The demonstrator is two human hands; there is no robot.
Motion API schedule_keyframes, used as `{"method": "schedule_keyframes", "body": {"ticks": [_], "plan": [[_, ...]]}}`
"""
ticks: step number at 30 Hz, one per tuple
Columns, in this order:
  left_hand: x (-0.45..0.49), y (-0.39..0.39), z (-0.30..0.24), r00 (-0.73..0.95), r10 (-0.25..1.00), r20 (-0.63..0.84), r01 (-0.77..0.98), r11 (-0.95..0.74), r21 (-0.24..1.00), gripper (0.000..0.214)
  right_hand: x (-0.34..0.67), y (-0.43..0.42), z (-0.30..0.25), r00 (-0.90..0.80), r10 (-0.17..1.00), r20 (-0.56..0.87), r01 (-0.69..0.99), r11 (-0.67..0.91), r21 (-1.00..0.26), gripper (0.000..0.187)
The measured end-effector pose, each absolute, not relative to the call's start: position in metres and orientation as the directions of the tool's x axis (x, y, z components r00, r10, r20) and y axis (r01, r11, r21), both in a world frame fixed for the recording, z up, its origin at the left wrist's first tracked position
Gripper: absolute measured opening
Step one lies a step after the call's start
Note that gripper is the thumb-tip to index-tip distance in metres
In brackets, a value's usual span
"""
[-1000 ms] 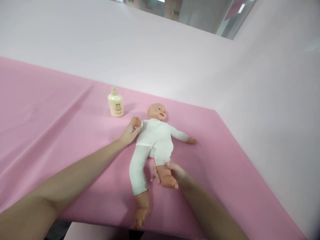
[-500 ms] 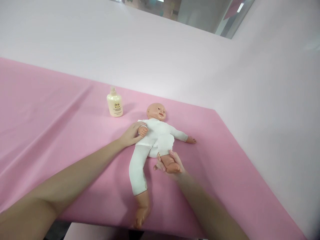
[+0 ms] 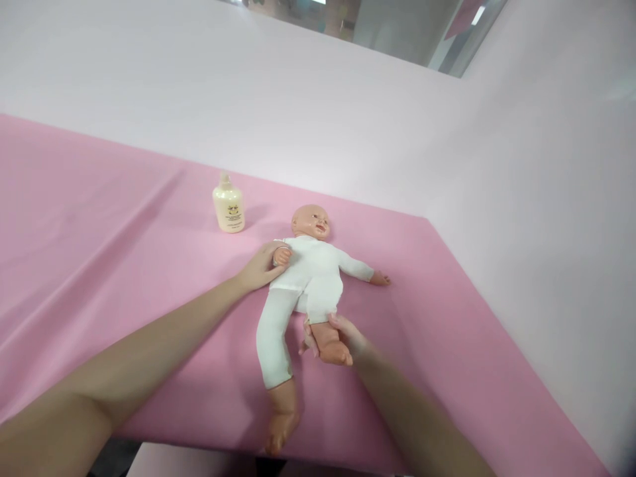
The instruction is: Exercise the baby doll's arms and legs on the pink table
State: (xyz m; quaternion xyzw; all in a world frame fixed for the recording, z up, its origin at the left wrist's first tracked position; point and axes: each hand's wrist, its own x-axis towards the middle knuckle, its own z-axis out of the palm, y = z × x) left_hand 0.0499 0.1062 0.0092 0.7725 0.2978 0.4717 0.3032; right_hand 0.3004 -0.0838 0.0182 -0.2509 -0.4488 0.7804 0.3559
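A baby doll (image 3: 313,265) with a white cloth body lies on its back on the pink cloth (image 3: 189,391), its head toward the wall. My left hand (image 3: 263,266) is closed around the doll's arm, by the small fist on the picture's left side. Around the lower part of the bent leg on the right, my right hand (image 3: 342,334) is wrapped, with the thumb on one side and the fingers partly hidden behind the ankle. The doll's other leg lies stretched toward the near edge. Its other arm points out to the right.
A pale yellow lotion bottle (image 3: 229,207) stands upright on the cloth, left of the doll's head. Behind it rises a white wall (image 3: 248,106), with a window (image 3: 377,33) at the top. Folds (image 3: 119,245) crease the cloth at left.
My right hand has moved down toward me and slightly left with the doll's leg, which is now less bent. My left hand has stayed nearly in place; the doll's fist has shifted slightly.
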Motion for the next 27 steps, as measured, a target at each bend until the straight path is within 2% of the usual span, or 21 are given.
{"method": "schedule_keyframes", "body": {"ticks": [4,8,14,27], "plan": [[0.0492,0.106,0.0099,0.377,0.756,0.535,0.219,-0.634,0.742,0.052,0.3006,-0.0812,0.012,-0.679,0.716,-0.165,-0.228,-0.419,-0.879,0.068],[0.0483,0.1053,0.0127,0.396,0.738,0.546,0.228,-0.656,0.72,0.045,0.2976,-0.0803,0.0131,-0.729,0.646,-0.226,-0.123,-0.448,-0.885,0.063],[0.0495,0.1059,0.0144,0.4,0.725,0.561,0.209,-0.668,0.715,0.044,0.2972,-0.0823,0.0159,-0.726,0.634,-0.267,-0.061,-0.446,-0.893,0.063],[0.0486,0.109,0.009,0.398,0.731,0.555,0.227,-0.665,0.712,0.048,0.2989,-0.0794,0.0081,-0.783,0.583,-0.219,-0.09,-0.454,-0.887,0.061]]}}
